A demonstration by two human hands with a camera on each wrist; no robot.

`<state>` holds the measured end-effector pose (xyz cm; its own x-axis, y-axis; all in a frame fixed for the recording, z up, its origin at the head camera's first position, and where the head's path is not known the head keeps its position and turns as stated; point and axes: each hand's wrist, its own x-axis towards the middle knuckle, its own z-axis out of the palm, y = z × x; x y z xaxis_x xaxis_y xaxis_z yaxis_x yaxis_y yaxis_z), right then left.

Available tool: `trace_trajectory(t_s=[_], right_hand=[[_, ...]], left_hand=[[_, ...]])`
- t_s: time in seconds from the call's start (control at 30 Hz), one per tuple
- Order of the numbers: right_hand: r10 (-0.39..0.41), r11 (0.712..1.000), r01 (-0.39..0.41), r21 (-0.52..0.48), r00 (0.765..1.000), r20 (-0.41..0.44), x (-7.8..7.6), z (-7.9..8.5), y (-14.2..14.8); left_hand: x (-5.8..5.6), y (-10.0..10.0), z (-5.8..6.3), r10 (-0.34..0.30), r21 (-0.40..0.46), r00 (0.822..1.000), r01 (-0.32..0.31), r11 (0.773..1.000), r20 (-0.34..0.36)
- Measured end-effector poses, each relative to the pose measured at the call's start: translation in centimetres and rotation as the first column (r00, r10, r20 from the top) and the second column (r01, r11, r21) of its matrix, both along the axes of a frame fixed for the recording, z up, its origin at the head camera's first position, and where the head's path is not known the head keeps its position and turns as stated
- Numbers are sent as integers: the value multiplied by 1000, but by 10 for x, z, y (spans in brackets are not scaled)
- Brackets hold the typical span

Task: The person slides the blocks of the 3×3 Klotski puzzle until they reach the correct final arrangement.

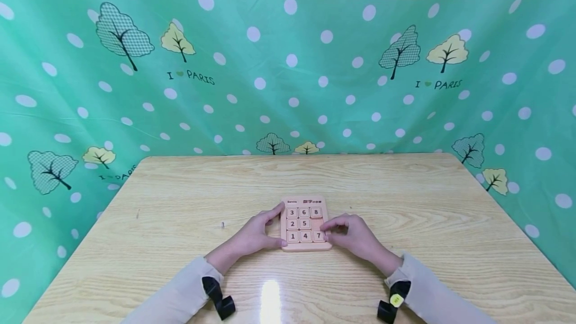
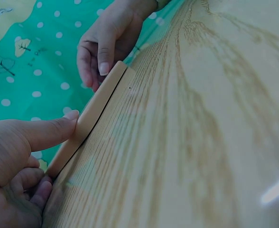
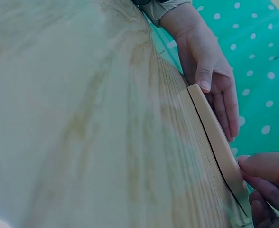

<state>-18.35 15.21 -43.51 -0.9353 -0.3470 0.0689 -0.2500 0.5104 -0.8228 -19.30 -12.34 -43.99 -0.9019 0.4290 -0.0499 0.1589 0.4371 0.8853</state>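
A pink number slide puzzle [image 1: 307,247] lies flat on the table, its rows reading 3 6 8, then 2 5 and a gap at the right, then 1 4 7. My left hand [image 1: 253,234] holds the puzzle by its left side, thumb at the lower corner and index finger near the upper one. At the opposite side, my right hand [image 1: 355,236] has its index fingertip by the gap and its thumb by the 7 tile [image 1: 318,235]. Both wrist views show the puzzle edge-on, so its tiles are hidden there.
The wood-grain table [image 1: 180,184] spreads around the puzzle. Behind it hangs a green dotted cloth [image 1: 292,109] printed with trees. Black camera straps [image 1: 212,289] circle both wrists over pale sleeves. A bright reflection shows on the table's near part.
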Motion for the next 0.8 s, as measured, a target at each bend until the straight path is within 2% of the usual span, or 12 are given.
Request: trace_trajectory(t_s=[0.13, 0.27, 0.53, 0.8], right_hand=[[0, 1000, 0, 0, 1000, -14, -2, 1, 0], [-37, 999, 36, -10, 999, -32, -9, 2, -2], [-70, 996, 68, -55, 997, -22, -27, -1, -8], [-82, 994, 81, -75, 997, -9, -36, -2, -10]], left_hand=[[0, -1, -1, 5, 2, 1000, -5, 1000, 7], [0, -1, -1, 5, -2, 1000, -5, 1000, 8], [0, 0, 0, 0, -20, 1000, 0, 1000, -7], [0, 0, 1, 1, -23, 1000, -2, 1000, -13]])
